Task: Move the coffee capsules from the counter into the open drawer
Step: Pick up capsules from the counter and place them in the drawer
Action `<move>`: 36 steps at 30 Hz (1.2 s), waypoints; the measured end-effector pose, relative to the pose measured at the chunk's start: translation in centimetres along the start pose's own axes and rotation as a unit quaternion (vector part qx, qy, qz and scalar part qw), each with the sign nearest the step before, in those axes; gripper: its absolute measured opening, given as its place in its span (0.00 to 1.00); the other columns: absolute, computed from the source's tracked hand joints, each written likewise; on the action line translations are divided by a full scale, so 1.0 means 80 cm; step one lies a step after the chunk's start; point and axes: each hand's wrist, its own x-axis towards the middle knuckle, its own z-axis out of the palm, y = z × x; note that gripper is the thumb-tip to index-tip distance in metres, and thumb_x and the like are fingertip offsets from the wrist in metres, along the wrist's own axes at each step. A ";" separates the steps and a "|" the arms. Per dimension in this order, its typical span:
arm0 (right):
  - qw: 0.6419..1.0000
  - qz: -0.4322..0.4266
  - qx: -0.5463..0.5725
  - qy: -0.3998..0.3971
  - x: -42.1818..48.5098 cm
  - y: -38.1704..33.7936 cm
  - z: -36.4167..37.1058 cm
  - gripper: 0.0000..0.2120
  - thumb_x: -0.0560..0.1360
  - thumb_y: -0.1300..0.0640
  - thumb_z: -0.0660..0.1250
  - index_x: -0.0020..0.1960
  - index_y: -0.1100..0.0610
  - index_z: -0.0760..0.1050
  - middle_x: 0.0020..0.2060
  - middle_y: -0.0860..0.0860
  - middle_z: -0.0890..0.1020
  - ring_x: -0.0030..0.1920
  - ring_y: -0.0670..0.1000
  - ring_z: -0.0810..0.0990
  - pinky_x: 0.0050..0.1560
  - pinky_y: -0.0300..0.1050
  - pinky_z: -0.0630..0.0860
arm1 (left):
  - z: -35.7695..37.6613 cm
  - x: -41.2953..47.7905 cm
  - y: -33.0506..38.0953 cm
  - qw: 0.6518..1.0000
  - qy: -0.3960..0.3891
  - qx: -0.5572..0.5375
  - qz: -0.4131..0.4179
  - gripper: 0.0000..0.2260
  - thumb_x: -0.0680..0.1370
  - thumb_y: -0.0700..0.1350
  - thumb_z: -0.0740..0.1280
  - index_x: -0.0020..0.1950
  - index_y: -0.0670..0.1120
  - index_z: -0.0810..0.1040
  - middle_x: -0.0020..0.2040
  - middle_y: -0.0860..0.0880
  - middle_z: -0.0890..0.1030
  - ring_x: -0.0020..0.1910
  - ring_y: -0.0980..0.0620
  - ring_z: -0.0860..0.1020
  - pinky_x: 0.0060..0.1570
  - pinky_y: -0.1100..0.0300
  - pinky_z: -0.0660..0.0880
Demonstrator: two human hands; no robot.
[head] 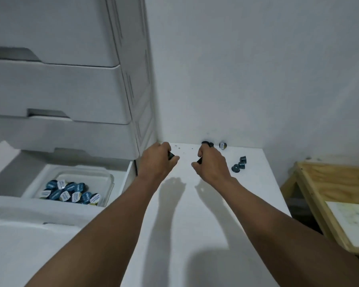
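Both my hands reach to the far end of the white counter (205,214). My left hand (157,160) grips a dark capsule (171,155) near the drawer unit's corner. My right hand (212,162) holds dark capsules too, one (199,161) showing under the fingers and another (205,143) at the fingertips by the wall. Loose on the counter lie a capsule with a white lid (223,145) against the wall and three dark blue capsules (239,164) to the right of my right hand. The open drawer (120,177) at lower left holds a clear tray (110,183) with several blue capsules (71,191).
A white drawer unit (71,90) with shut drawers rises at left above the open one. White walls close the corner behind the counter. A wooden table (330,183) with a white slab (354,220) stands to the right, below counter height.
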 end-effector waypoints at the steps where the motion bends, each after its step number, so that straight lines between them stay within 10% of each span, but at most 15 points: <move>1: 1.000 -0.011 0.001 0.007 -0.018 -0.006 -0.011 0.11 0.70 0.58 0.68 0.46 0.55 0.65 0.44 0.54 0.77 0.42 0.56 0.75 0.38 0.46 0.68 | -0.016 -0.018 0.004 1.000 0.011 0.004 -0.002 0.13 0.73 0.52 0.69 0.51 0.46 0.77 0.47 0.47 0.79 0.45 0.45 0.77 0.41 0.56 0.73; 6: 0.998 -0.035 0.034 0.042 -0.091 -0.036 -0.040 0.08 0.69 0.59 0.67 0.42 0.57 0.67 0.42 0.56 0.77 0.41 0.56 0.74 0.38 0.44 0.63 | -0.070 -0.093 0.015 0.997 0.054 -0.046 -0.038 0.10 0.70 0.45 0.68 0.49 0.43 0.77 0.44 0.45 0.80 0.44 0.43 0.77 0.41 0.55 0.73; 14: 0.995 -0.086 0.057 0.012 -0.167 -0.109 -0.047 0.20 0.72 0.59 0.66 0.63 0.59 0.69 0.56 0.56 0.73 0.54 0.57 0.74 0.49 0.43 0.68 | -0.144 -0.175 -0.012 0.994 0.077 -0.034 -0.070 0.20 0.69 0.42 0.68 0.60 0.41 0.76 0.54 0.42 0.74 0.51 0.41 0.75 0.48 0.58 0.70; 22: 0.989 -0.145 0.015 0.031 -0.193 -0.210 -0.015 0.08 0.70 0.62 0.65 0.48 0.59 0.74 0.46 0.54 0.75 0.47 0.57 0.75 0.43 0.44 0.68 | -0.217 -0.208 -0.091 0.992 0.100 -0.028 -0.073 0.16 0.70 0.44 0.69 0.57 0.44 0.78 0.52 0.44 0.76 0.50 0.45 0.75 0.48 0.59 0.68; 36: 0.992 -0.111 0.033 0.055 -0.236 -0.388 0.118 0.14 0.71 0.67 0.64 0.55 0.57 0.74 0.51 0.53 0.75 0.50 0.56 0.75 0.48 0.45 0.70 | -0.328 -0.217 -0.307 0.998 0.056 -0.021 -0.014 0.14 0.70 0.43 0.70 0.55 0.45 0.78 0.51 0.46 0.78 0.50 0.46 0.75 0.47 0.58 0.70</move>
